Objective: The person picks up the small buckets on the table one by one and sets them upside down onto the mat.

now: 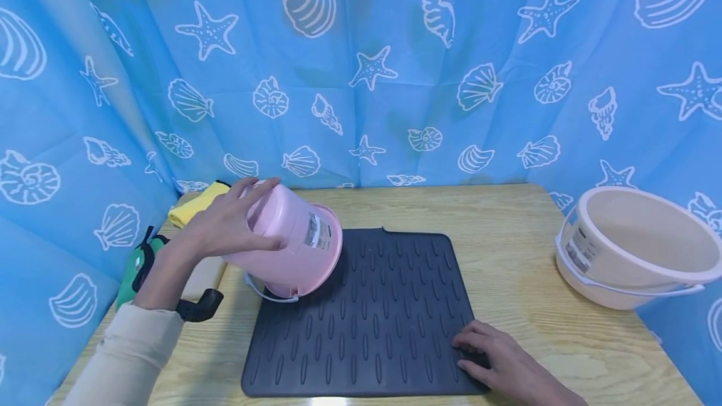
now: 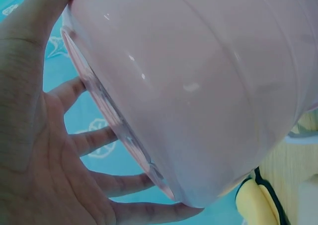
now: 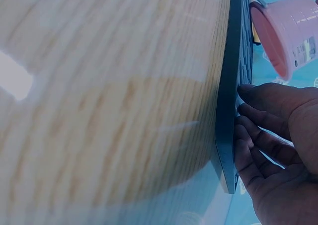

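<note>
In the head view my left hand point(image 1: 228, 221) grips a pink bucket point(image 1: 293, 249) around its base end. The bucket is tilted, its rim low and toward the right, above the left part of a dark ribbed mat point(image 1: 366, 331). Close up in the left wrist view, the thumb and spread fingers hold the bucket's base point(image 2: 189, 96). My right hand point(image 1: 499, 359) rests at the mat's near right corner, fingers loosely bent and touching it. The right wrist view has the fingertips against the mat's edge point(image 3: 228, 101). Inside the bucket is mostly hidden.
A cream bucket point(image 1: 609, 268) with a handle stands upright at the right edge of the wooden table point(image 1: 507, 218). A yellow cloth point(image 1: 200, 202) and a green-and-black item point(image 1: 135, 268) lie at the left. Blue shell-print curtains point(image 1: 361, 111) hang around the table.
</note>
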Motion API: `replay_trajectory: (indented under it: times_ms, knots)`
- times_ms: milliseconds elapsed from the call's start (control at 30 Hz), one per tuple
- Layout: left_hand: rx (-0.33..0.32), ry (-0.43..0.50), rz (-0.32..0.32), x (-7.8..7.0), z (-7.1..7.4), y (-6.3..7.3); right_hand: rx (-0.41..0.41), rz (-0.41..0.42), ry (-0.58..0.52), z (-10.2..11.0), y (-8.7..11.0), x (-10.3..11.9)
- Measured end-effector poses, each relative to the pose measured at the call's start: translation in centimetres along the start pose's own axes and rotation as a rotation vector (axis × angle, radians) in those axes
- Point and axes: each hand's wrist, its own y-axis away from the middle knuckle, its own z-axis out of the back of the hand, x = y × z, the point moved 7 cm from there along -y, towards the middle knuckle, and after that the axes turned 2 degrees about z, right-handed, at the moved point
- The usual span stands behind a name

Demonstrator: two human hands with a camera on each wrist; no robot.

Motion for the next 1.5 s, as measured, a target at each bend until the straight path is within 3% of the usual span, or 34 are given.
replay_trajectory:
  times_ms: [367, 667, 1500]
  knots:
    - [0.018, -0.028, 0.003, -0.6, -0.3, -0.7, 0.026, -0.048, 0.011, 0.1, -0.1, -0.2]
    - [0.045, -0.060, 0.036, -1.4, -0.8, -1.4, 0.011, -0.026, -0.003, 0.0, 0.0, -0.3]
    - [0.090, -0.155, 0.032, -3.0, -1.7, -3.1, 0.048, -0.059, -0.041, -0.1, -0.1, -0.5]
